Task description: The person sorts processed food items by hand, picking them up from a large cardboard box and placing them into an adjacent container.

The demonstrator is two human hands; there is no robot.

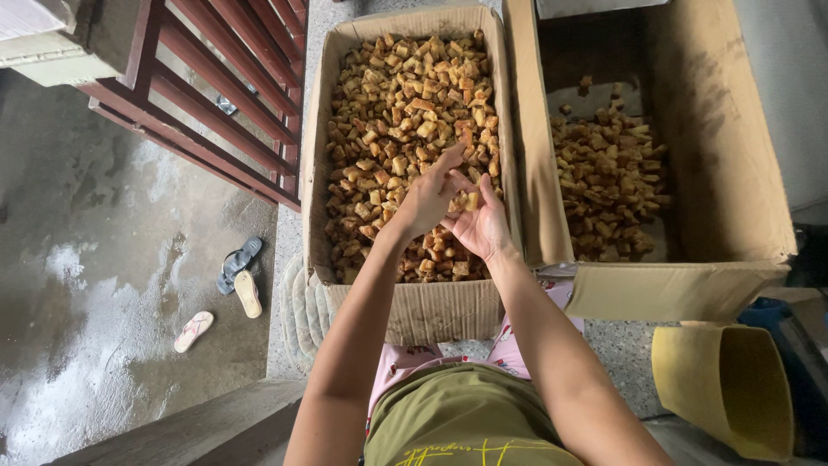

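I see both hands meeting over the middle of the left cardboard box (321,173). The right hand (479,226) lies palm up, fingers loosely cupped, with one golden-brown fried cube (471,200) resting on its fingers. The left hand (429,197) comes in from the other side, its fingertips brought together in a pinch at that same cube, so the two hands touch around it. Whether the left fingers actually grip the piece or only rest on it, I cannot tell.

Directly beneath both hands, and spreading away from them toward the far end of the box, lies the heap of fried cubes (401,112), filling the box nearly to its rim.

Just beyond the right hand, past the shared wall, stands a second cardboard box (724,173) with a thinner layer of the same brown pieces (608,177) and bare bottom showing.

Near my right elbow sits a yellowish rolled sack (724,388). Well off to the left of the left arm, on wet concrete floor (103,259), lie flip-flops (241,276), beside a dark red wooden railing (224,95).
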